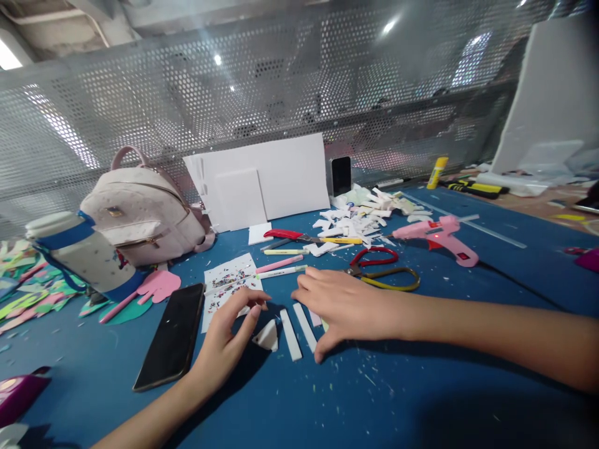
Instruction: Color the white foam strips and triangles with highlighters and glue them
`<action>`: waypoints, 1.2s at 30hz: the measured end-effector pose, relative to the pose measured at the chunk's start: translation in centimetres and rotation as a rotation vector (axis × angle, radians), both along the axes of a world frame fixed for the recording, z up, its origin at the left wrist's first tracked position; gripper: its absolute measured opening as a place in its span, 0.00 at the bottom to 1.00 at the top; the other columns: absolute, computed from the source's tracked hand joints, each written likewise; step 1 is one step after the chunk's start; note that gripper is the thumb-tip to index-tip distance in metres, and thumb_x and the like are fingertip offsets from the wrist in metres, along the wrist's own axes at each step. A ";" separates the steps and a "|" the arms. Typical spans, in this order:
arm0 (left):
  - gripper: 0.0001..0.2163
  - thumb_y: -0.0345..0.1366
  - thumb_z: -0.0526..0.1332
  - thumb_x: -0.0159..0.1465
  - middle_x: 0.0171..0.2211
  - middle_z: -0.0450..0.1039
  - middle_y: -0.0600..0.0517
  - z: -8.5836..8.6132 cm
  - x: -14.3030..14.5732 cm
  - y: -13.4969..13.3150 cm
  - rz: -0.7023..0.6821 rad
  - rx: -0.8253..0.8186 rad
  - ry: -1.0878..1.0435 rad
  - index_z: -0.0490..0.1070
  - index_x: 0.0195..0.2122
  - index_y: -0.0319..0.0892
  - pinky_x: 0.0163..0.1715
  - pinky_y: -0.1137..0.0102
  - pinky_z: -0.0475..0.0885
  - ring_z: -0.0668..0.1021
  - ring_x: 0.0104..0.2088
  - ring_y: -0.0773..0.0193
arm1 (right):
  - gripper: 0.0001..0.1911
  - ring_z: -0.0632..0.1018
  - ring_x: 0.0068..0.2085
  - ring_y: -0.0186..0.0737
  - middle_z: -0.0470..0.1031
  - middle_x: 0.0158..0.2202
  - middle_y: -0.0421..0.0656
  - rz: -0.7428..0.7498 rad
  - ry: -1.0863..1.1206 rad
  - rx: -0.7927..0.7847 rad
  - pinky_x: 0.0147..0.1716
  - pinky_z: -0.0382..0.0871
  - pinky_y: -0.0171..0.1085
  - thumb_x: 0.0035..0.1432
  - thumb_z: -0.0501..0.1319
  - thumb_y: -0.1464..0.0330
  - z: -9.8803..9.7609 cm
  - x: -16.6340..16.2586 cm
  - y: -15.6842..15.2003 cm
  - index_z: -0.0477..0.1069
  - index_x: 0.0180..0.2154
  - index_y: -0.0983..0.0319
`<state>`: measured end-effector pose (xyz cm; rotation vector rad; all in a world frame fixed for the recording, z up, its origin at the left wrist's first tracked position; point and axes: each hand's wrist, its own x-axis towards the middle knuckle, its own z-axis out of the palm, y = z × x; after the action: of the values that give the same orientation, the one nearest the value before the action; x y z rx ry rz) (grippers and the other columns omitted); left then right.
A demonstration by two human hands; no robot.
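My left hand rests on the blue table, fingers loosely curled, fingertips beside a small white foam triangle. My right hand lies palm down with fingers stretched out, touching white foam strips laid side by side between the two hands. One more strip lies partly under its fingers. Neither hand grips anything that I can see.
A black phone lies left of my left hand. Pens, red-handled scissors, a pink glue gun, foam scraps, white foam sheets, a backpack and a bottle stand farther back.
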<state>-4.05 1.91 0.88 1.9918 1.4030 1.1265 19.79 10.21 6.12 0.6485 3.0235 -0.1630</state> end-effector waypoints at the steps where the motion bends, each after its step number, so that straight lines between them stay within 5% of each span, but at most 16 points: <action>1: 0.11 0.43 0.53 0.76 0.42 0.75 0.55 0.0 0.0 0.0 0.000 -0.002 -0.001 0.73 0.49 0.50 0.48 0.71 0.66 0.76 0.45 0.64 | 0.33 0.70 0.44 0.50 0.71 0.41 0.48 -0.001 -0.009 0.007 0.33 0.59 0.40 0.52 0.72 0.45 0.0 0.0 0.0 0.74 0.43 0.68; 10: 0.11 0.44 0.53 0.76 0.42 0.75 0.55 -0.2 -0.1 0.1 -0.008 -0.023 -0.006 0.73 0.49 0.51 0.48 0.71 0.66 0.76 0.46 0.63 | 0.35 0.70 0.49 0.54 0.72 0.46 0.52 -0.021 -0.005 0.070 0.42 0.64 0.45 0.54 0.69 0.44 0.3 0.4 1.5 0.73 0.47 0.68; 27: 0.13 0.46 0.52 0.76 0.42 0.76 0.52 0.0 -0.1 0.1 -0.025 -0.048 -0.035 0.74 0.49 0.49 0.47 0.69 0.67 0.77 0.45 0.60 | 0.34 0.70 0.42 0.49 0.71 0.43 0.49 -0.014 -0.020 -0.019 0.33 0.62 0.41 0.52 0.70 0.45 0.1 0.6 0.6 0.69 0.45 0.67; 36: 0.12 0.45 0.52 0.77 0.41 0.75 0.54 0.0 -0.2 0.2 -0.041 -0.048 -0.041 0.73 0.49 0.50 0.47 0.71 0.67 0.76 0.44 0.63 | 0.36 0.72 0.44 0.55 0.74 0.43 0.54 -0.090 -0.154 0.115 0.35 0.63 0.42 0.48 0.76 0.48 1.1 1.0 1.0 0.74 0.46 0.70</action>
<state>-4.27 2.07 0.83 1.9443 1.3508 1.0988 20.84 11.19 7.20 0.7677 2.8737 0.0556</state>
